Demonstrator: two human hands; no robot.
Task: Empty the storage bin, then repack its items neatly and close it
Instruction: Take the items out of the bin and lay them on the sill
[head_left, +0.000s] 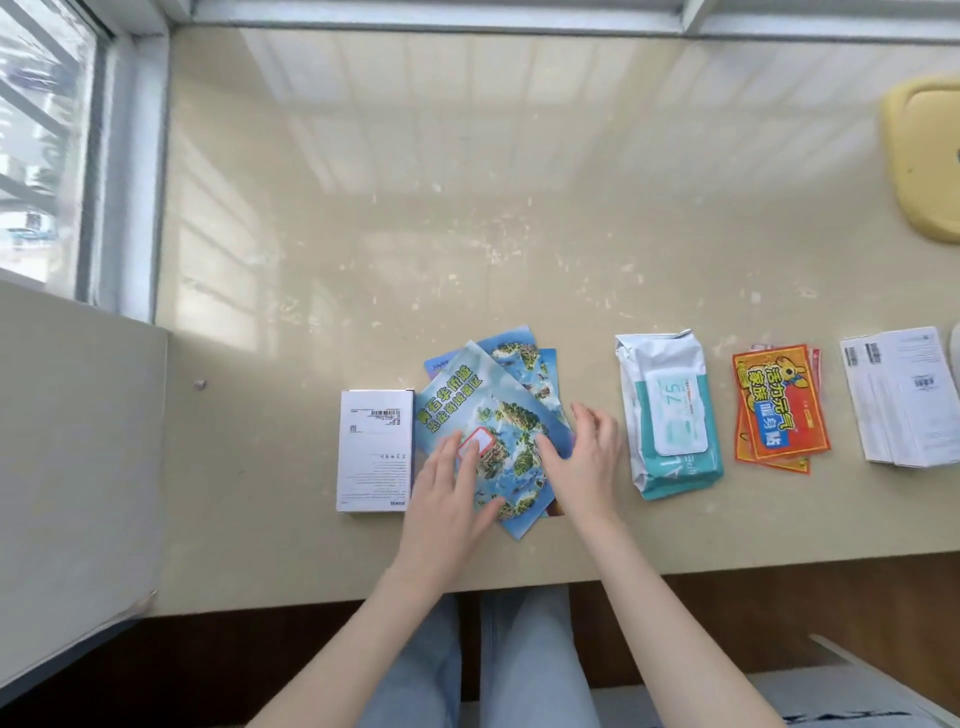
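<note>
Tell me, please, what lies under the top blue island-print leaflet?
More blue printed paper leaflets fan out beneath the top blue leaflet, corners showing at its far and right edges. Their middles and number are hidden.

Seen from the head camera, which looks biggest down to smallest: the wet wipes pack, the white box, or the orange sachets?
1. wet wipes pack, clearly largest.
2. white box and orange sachets: they look too alike to rank.
</note>
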